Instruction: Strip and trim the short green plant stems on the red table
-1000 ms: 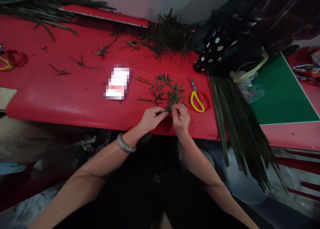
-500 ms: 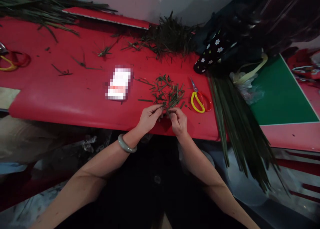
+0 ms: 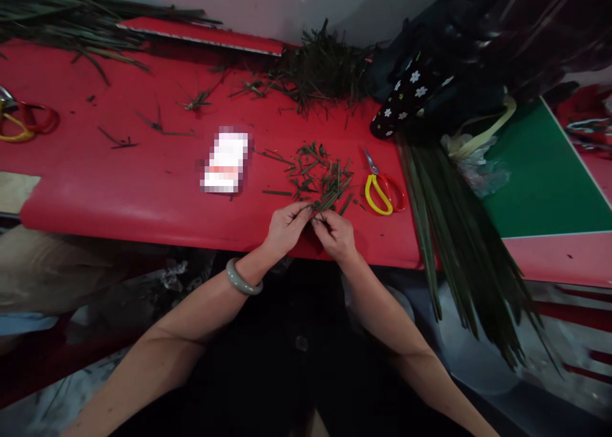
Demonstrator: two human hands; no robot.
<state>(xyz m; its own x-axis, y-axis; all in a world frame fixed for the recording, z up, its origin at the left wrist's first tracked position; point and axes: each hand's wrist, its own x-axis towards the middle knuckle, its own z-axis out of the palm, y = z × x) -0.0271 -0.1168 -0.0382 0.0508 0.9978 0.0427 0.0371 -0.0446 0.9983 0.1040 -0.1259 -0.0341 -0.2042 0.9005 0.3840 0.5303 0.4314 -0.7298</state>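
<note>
My left hand (image 3: 285,227) and my right hand (image 3: 337,234) meet at the near edge of the red table (image 3: 119,182). Both pinch a thin green leaf strip (image 3: 327,205) between their fingertips, so both hands are closed on it. A jade-coloured bangle (image 3: 241,279) sits on my left wrist. Just beyond the fingers lies a small heap of cut green leaf pieces (image 3: 321,171). Yellow-and-red scissors (image 3: 380,188) lie on the table to the right of my right hand.
A bundle of long green leaves (image 3: 454,233) hangs over the table's right edge. More trimmings (image 3: 322,67) pile up at the back, long leaves (image 3: 71,23) at far left. A blurred card (image 3: 225,160) lies mid-table. Other scissors (image 3: 21,120) rest far left; a dark floral bag (image 3: 415,96) at right.
My right hand has shifted left and closer to my left hand, and the leaf strip between them has turned more upright. The view has tilted slightly.
</note>
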